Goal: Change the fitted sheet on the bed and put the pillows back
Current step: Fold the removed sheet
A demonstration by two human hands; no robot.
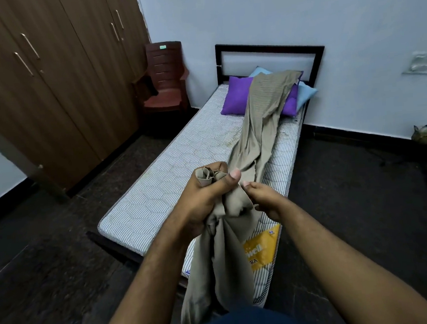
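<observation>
A beige sheet [253, 135] lies in a long bunched strip along the bare striped mattress [171, 162], its far end draped over a purple pillow [237, 94]. A light blue pillow [306, 93] sits behind that one against the headboard. My left hand [204, 190] grips a gathered bunch of the sheet's near end above the foot of the bed. My right hand [263, 196] pinches the fabric just beside it. The rest of the sheet hangs down in front of me.
A dark headboard [270, 48] stands against the far wall. A brown plastic chair [165, 81] sits left of the bed head, beside a wooden wardrobe [55, 79]. Dark floor runs along both sides of the bed. A small object [424, 133] lies in the right corner.
</observation>
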